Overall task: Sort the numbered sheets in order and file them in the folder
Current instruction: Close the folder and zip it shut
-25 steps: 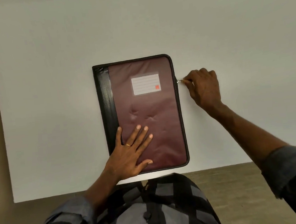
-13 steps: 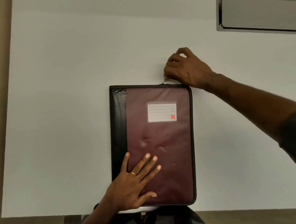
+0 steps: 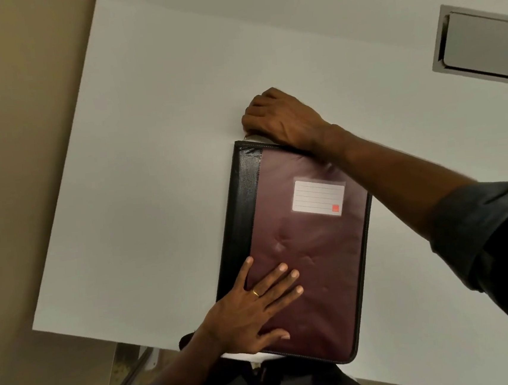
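Head view: maroon zip folder [image 3: 309,264], black spine [image 3: 242,212]

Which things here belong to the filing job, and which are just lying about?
Job: folder; zipper pull, pinched by right hand; left hand, pressing the folder. No sheets visible.
Lying about: white table; metal hatch in it.
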The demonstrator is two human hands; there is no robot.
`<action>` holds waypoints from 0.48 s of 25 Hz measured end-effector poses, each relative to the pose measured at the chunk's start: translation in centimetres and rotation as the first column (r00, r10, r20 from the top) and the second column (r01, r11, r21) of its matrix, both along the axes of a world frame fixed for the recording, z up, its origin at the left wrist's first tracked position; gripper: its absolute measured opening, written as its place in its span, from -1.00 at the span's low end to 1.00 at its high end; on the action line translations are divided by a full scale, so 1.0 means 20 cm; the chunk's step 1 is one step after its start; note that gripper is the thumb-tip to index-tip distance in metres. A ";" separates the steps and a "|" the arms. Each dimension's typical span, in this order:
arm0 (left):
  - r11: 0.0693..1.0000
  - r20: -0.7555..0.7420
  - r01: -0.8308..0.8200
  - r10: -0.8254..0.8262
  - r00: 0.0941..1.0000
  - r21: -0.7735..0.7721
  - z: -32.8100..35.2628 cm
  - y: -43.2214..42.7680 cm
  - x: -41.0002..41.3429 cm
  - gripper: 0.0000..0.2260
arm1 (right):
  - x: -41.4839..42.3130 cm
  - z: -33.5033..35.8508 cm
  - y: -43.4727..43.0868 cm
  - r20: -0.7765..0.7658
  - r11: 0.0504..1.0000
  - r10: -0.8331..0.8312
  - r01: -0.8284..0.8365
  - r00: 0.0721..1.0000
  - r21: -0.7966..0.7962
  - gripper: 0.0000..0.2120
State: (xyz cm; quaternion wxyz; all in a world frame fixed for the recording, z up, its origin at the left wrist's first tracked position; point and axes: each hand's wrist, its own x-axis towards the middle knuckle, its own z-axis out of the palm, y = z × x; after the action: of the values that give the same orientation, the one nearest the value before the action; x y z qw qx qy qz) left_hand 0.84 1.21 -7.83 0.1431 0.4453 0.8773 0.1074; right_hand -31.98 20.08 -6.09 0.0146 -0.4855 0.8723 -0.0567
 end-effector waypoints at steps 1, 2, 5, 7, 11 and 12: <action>1.000 -0.001 -0.003 0.003 1.000 0.004 0.00 0.00 0.00 -0.30 | 0.01 0.01 0.00 -0.009 1.000 -0.020 0.021 1.000 0.010 -0.64; 1.000 -0.005 -0.006 0.006 1.000 0.009 0.00 0.00 -0.01 -0.30 | 0.02 0.01 -0.01 -0.017 0.999 -0.041 0.041 0.999 0.015 -0.64; 1.000 -0.022 -0.009 0.010 1.000 0.021 0.00 0.00 0.01 -0.30 | 0.05 0.03 -0.07 -0.019 0.996 -0.090 0.090 0.996 0.011 -0.69; 1.000 -0.033 -0.008 0.009 0.999 0.025 0.00 0.00 0.01 -0.31 | 0.11 0.04 -0.08 0.057 0.975 -0.213 0.216 0.975 -0.055 -0.74; 0.999 -0.045 -0.017 0.018 0.999 0.029 0.01 0.01 0.01 -0.32 | 0.50 0.07 0.09 0.270 0.704 -0.601 0.658 0.752 -0.267 -0.76; 1.000 -0.040 -0.019 0.020 0.999 0.023 0.02 0.01 0.01 -0.33 | 0.66 0.06 0.15 0.308 0.625 -0.668 0.735 0.678 -0.263 -0.74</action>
State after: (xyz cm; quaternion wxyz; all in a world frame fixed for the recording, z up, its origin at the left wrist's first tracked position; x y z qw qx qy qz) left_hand 1.10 1.36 -7.41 0.1194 0.4404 0.8830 0.1099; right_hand -18.81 23.07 -4.92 -0.0206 -0.0919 0.9602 -0.2630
